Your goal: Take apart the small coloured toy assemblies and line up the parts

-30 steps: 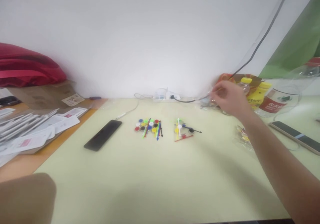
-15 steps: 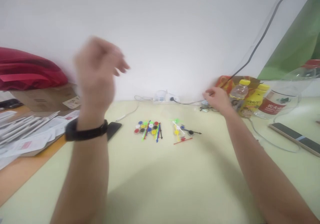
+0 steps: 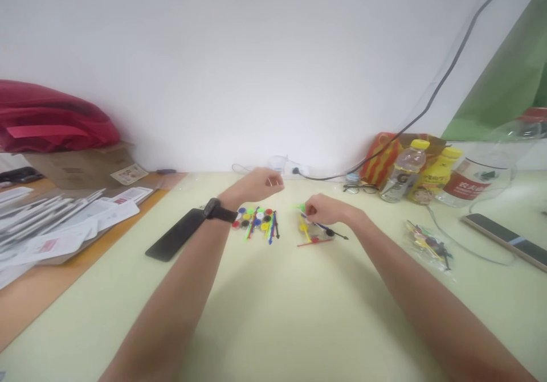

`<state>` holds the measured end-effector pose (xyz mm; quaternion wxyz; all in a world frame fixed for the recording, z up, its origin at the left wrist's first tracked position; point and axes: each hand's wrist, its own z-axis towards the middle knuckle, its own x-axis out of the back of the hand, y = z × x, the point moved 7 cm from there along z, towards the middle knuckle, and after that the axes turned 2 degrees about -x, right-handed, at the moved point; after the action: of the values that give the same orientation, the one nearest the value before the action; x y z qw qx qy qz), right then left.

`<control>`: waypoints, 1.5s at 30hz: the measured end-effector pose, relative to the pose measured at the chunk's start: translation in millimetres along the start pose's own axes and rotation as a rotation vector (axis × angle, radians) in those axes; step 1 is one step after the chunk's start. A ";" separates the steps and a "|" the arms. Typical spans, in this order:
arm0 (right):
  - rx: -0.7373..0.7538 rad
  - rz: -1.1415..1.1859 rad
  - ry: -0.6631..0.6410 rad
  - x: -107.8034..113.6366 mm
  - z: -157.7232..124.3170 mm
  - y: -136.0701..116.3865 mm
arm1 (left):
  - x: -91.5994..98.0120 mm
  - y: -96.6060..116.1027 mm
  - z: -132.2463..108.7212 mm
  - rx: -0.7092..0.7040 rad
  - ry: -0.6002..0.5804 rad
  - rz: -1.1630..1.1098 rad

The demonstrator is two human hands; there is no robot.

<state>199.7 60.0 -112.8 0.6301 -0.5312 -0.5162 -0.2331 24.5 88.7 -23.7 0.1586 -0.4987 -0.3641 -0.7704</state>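
Note:
On the pale yellow table (image 3: 273, 313) lie two small clusters of coloured plastic parts. The left cluster of round pieces and thin sticks (image 3: 256, 220) sits just below my left hand (image 3: 256, 184), which hovers above it with fingers curled; a black watch is on that wrist. My right hand (image 3: 325, 208) rests on the right cluster of sticks and discs (image 3: 318, 233), fingers pinched on a small part there that I cannot make out.
A black phone (image 3: 175, 234) lies to the left, beside stacked white packets (image 3: 55, 222). At the back right stand bottles (image 3: 401, 171), glasses (image 3: 359, 187) and a large clear jug (image 3: 482, 165). A clear bag of parts (image 3: 427, 244) and a second phone (image 3: 504, 237) lie to the right.
My left hand came down from high in the air to above the left cluster. My right hand drew back from the glasses near the bottles to the right cluster.

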 end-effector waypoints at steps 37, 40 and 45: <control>-0.159 0.164 0.039 -20.5 10.0 -9.7 | -81.6 -16.1 7.2 -0.093 -0.201 -0.269; -0.149 0.096 -0.005 -15.4 4.8 -6.4 | -91.9 -7.8 7.0 -0.172 -0.247 -0.269; -0.136 0.046 0.088 -7.3 7.5 -2.0 | -93.2 -18.3 5.8 -0.108 -0.291 -0.212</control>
<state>192.4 64.3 -119.2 0.6200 -0.5736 -0.4587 -0.2761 59.3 94.3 -112.0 -0.0048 -0.5714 -0.3917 -0.7212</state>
